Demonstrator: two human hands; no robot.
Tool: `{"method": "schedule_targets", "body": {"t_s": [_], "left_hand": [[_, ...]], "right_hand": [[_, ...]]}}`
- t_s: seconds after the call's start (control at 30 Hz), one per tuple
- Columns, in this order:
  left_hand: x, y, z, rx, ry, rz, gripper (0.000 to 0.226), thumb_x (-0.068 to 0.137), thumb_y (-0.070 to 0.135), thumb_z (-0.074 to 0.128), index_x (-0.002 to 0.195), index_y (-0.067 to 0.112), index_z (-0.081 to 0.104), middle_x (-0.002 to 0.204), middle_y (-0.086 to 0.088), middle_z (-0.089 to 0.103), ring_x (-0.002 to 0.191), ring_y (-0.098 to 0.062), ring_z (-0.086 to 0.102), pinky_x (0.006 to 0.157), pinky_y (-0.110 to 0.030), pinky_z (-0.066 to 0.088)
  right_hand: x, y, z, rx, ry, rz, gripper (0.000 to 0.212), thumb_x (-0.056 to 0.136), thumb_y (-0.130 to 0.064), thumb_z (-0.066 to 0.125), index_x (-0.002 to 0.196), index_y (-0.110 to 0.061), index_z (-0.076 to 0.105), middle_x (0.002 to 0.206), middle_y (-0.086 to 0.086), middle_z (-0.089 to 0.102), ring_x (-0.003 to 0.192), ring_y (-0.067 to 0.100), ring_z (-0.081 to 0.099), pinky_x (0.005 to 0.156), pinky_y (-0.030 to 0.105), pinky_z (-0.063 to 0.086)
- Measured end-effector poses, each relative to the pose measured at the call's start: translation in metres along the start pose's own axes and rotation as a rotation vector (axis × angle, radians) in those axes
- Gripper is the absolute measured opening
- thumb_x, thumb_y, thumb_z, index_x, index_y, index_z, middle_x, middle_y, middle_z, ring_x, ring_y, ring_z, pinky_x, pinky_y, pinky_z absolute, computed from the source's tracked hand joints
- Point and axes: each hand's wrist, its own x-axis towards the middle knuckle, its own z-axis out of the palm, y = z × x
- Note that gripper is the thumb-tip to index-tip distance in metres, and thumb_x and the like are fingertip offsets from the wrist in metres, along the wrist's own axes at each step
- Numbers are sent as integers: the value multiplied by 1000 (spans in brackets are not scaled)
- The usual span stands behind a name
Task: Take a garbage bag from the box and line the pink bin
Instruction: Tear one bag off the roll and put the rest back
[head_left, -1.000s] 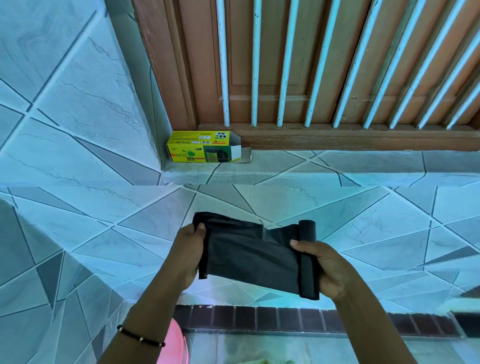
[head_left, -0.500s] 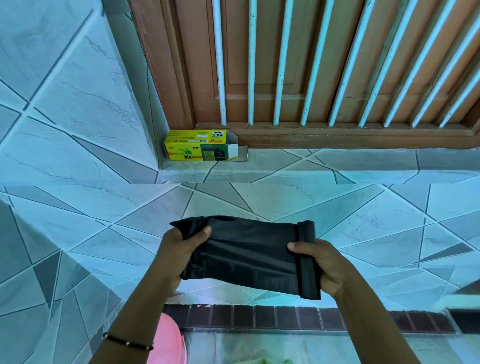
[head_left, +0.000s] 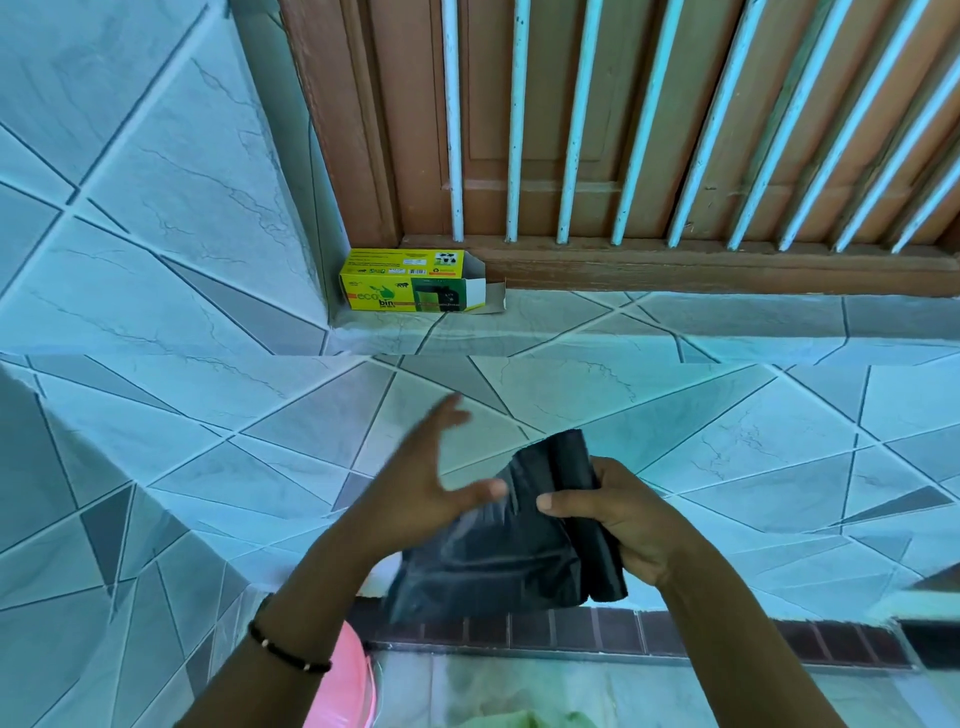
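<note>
A roll of black garbage bags (head_left: 582, 499) is gripped upright in my right hand (head_left: 631, 519), with one unrolled bag (head_left: 488, 561) hanging down from it to the left. My left hand (head_left: 431, 488) is blurred, its fingers spread apart beside the loose bag, its thumb near the plastic. The yellow and green bag box (head_left: 413, 283) lies on the tiled ledge by the window frame, its right end flap open. A slice of the pink bin (head_left: 348, 686) shows at the bottom, below my left wrist.
Blue-grey tiles cover the wall and ledge (head_left: 675, 332). A brown wooden window frame with pale vertical bars (head_left: 571, 130) fills the top. A dark brick strip (head_left: 571, 631) runs along the bottom, with something green (head_left: 519, 719) below it.
My left hand let go of the bag's left edge and opened. My right hand turned the roll more upright, and the stretched bag now hangs slack.
</note>
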Motion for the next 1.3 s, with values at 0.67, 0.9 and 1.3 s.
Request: {"method": "schedule_targets", "body": {"t_s": [0.67,0.9,1.3], "left_hand": [[9,-3,-24,-41,-176,4,31,82,34,67,66,6,67,61,-3,55,56,-5,49,53,-14,34],[11,-12,-39,2,-134,-9,29,80,33,69,56,16,64,49,8,52,48,0,47,49,-9,32],[13,-7,-9,-165,-286,-42,31,74,45,72,101,35,63,100,10,71,95,1,65,87,-18,47]], "right_hand": [[-3,-4,-26,229,-65,132,43,52,-18,83,88,-1,69,89,16,73,76,24,71,72,32,58],[0,2,-33,366,26,164,69,28,-20,93,91,-2,71,92,16,72,77,27,70,73,35,59],[5,3,-10,86,-81,63,38,68,-5,71,105,1,67,105,20,70,94,30,67,84,36,55]]}}
